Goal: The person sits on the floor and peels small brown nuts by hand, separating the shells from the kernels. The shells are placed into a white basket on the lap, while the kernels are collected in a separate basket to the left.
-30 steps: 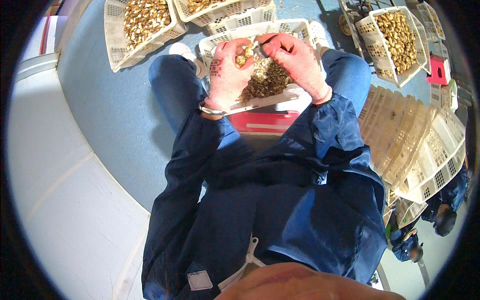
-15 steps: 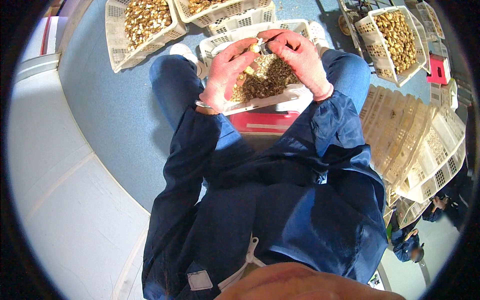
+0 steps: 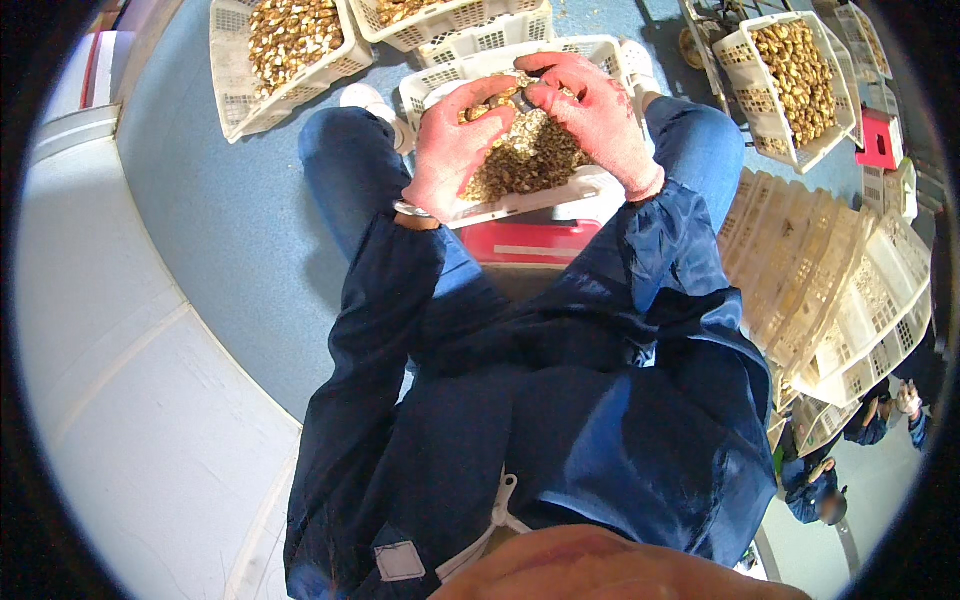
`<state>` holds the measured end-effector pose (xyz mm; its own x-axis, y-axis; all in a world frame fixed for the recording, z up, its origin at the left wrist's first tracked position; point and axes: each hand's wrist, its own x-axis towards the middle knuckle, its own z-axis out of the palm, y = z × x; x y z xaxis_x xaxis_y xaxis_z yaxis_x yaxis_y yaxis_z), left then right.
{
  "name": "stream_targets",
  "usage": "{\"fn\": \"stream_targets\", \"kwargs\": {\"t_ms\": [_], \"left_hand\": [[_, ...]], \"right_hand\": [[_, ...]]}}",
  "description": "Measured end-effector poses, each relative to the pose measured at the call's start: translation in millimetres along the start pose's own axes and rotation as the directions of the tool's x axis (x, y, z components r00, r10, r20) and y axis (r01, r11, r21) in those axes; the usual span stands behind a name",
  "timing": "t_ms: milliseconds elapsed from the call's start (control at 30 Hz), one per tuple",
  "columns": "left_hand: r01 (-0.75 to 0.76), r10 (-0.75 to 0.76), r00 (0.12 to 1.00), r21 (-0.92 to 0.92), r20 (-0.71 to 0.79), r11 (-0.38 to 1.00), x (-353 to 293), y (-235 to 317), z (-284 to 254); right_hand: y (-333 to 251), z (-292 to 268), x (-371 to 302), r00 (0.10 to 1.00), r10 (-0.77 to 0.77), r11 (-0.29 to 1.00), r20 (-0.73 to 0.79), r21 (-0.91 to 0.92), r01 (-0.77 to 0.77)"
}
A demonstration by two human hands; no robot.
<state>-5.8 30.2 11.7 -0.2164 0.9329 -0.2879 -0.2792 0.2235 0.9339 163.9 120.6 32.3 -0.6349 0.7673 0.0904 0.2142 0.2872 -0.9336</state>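
Observation:
Both of my hands wear pink gloves and meet above a white plastic basket (image 3: 487,213) between my knees. My left hand (image 3: 452,148) has its fingers closed round a small golden-brown piece (image 3: 504,100) that looks like a mushroom. My right hand (image 3: 602,118) is pinched close beside it, thumb and fingers curled. A small dark thing shows at its fingertips, too little to name. Beneath the hands, the basket holds a heap of small brown and cream bits (image 3: 530,168).
A red box (image 3: 530,243) sits under the basket. Crates of golden-brown pieces stand ahead at the left (image 3: 295,50) and right (image 3: 795,85). Stacked white crates (image 3: 800,260) rise at my right. Several people, one in dark blue (image 3: 805,490), are at the far lower right.
My right hand has shifted slightly, its fingers curling closer to the left. The pale piece between the fingertips no longer shows; a browner one does. Another hand appears at the far right.

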Motion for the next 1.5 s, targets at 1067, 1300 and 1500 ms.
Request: {"fn": "stream_targets", "kwargs": {"t_ms": [1067, 1300, 1500], "left_hand": [[-0.175, 0.201, 0.978, 0.292, -0.061, 0.940, 6.0, -15.5, -3.0], [-0.086, 0.117, 0.990, 0.302, -0.084, 0.949, 3.2, -12.1, -6.0], [-0.170, 0.213, 0.972, 0.320, -0.104, 0.932, 3.5, -8.4, 0.8]], "right_hand": [[4.8, -0.8, 0.7, 0.999, -0.007, 0.997, -0.044, -0.072, 0.004], [9.1, -8.8, 2.4, 0.992, 0.109, 0.993, -0.060, -0.042, -0.112], [7.8, -1.3, 1.9, 0.998, 0.060, 0.998, -0.004, -0.010, -0.060]]}}
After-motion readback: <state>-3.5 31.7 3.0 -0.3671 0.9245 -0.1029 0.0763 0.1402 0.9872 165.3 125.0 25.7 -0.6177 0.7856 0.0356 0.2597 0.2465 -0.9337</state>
